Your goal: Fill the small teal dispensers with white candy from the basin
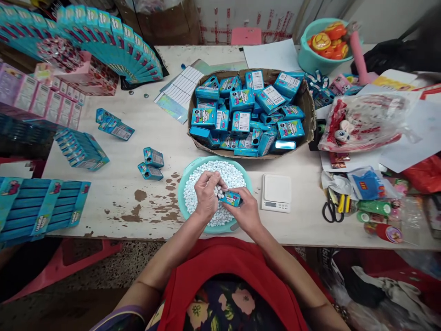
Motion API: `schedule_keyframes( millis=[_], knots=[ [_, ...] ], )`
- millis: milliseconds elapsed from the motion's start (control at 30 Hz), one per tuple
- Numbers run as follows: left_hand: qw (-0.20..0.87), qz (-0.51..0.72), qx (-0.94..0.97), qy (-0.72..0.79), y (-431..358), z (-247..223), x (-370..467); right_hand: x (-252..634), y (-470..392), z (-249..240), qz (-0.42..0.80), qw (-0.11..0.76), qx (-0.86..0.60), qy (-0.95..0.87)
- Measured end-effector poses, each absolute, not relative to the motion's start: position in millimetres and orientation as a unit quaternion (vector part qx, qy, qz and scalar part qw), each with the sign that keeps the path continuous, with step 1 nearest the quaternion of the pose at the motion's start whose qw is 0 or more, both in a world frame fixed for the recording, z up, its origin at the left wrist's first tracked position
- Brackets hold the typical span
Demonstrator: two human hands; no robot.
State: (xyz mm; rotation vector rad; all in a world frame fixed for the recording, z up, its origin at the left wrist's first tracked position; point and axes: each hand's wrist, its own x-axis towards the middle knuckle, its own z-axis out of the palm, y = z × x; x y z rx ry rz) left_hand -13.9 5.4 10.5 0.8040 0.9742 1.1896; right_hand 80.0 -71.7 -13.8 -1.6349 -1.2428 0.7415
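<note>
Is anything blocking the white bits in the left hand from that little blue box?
Nothing visible: the left hand holds the white bits close beside the blue box, held by the right hand above the bowl.

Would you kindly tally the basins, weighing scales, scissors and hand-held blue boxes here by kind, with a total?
Basins: 2
Weighing scales: 1
Scissors: 1 pair
Blue boxes held in hand: 1, in the right hand
Total: 5

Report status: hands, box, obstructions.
Left grip holding white pellets. Right grip holding small blue box, over turquoise bowl. Nothing seen blocking between grips.
</note>
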Motion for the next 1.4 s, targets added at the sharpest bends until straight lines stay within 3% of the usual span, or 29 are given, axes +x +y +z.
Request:
schedule_keyframes(
  millis=[933, 1067, 1233, 1400],
  knots=[
    [0.627, 0.566, 0.321, 0.427, 16, 17, -24, 83, -71, -33, 0.385, 0.541, -0.62, -0.418],
    [0.563, 0.501, 0.419, 0.507, 26, -16, -34, 86, -71, -30, 0.379, 0.537, -0.623, -0.424],
    [0.394, 0.208, 0.736, 0.509, 39, -63, -53, 110, -86, -19, 0.357, 0.55, -0.634, -0.411],
    [0.137, 0.259, 0.802, 0.52, 93, -42, -53, 175, -116, -36, 0.241, 0.517, -0.766, -0.295]
  ],
)
